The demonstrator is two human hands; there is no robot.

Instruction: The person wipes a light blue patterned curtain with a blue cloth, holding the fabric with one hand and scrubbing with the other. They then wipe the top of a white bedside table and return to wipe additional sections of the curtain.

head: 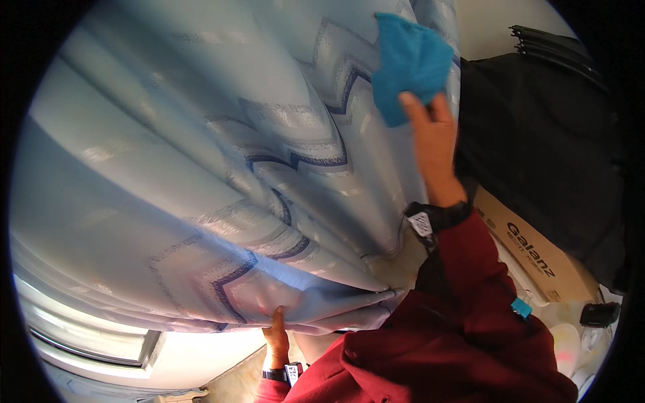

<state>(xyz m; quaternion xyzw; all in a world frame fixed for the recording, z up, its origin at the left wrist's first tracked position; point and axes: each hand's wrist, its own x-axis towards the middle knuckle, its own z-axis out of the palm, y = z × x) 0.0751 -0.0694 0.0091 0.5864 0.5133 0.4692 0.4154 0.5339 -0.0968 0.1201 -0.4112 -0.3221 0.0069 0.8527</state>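
A long pale blue curtain (282, 211) with grey and dark blue zigzag bands hangs in folds before me. My left hand (276, 336) grips its edge near the bottom of the view, the thumb on the front and the fingers hidden behind the fabric. In my right hand (434, 146) is a bright blue cloth (410, 63), pinched at its lower part between thumb and fingers. The cloth is spread out against the upper right part of the curtain; whether it touches the fabric I cannot tell.
To the right stands a cardboard box (539, 252) bearing writing, with a large black cover (534, 146) above it. A stack of black slatted parts (554, 53) lies at the top right. At the lower left is a window (90, 327), and a black object (599, 315) sits far right.
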